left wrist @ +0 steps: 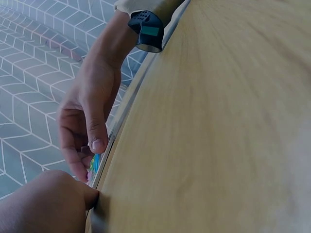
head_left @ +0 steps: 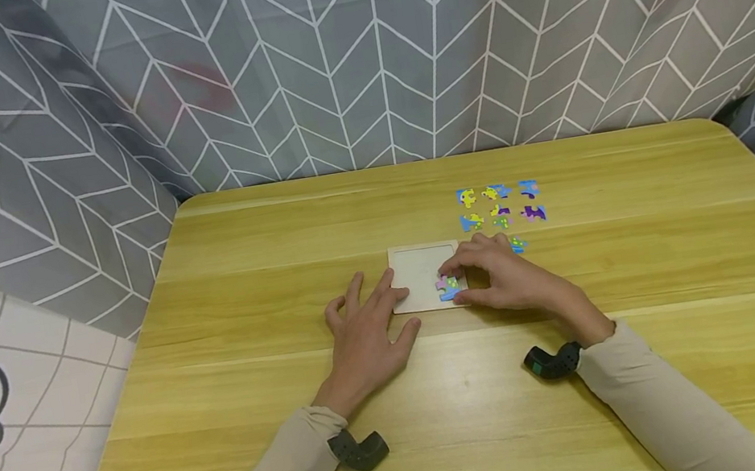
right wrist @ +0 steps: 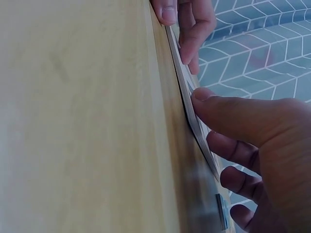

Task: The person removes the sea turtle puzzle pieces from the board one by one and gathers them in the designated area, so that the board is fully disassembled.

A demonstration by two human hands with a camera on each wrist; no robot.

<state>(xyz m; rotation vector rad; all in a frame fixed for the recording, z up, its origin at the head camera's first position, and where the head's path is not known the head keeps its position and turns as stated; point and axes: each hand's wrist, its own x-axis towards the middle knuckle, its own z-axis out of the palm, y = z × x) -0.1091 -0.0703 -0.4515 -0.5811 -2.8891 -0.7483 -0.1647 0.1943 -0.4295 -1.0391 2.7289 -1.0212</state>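
A light wooden puzzle tray [head_left: 414, 262] lies on the table in the head view. My left hand [head_left: 367, 340] is spread at its left side, fingertips resting on the edge. With thumb and forefinger my right hand [head_left: 504, 273] pinches a blue, pink and green jigsaw piece [head_left: 447, 288] at the tray's lower right corner. In the left wrist view the same piece [left wrist: 92, 167] shows below the right thumb, close to the tray. The right wrist view has the tray [right wrist: 187, 92] edge-on, and the piece itself is hard to make out there.
Beyond the right hand lie several loose jigsaw pieces [head_left: 501, 216] in rows, yellow, blue and purple. One more piece [head_left: 518, 244] is partly hidden behind the right knuckles. A patterned grey curtain [head_left: 351, 60] hangs past the table's far edge.
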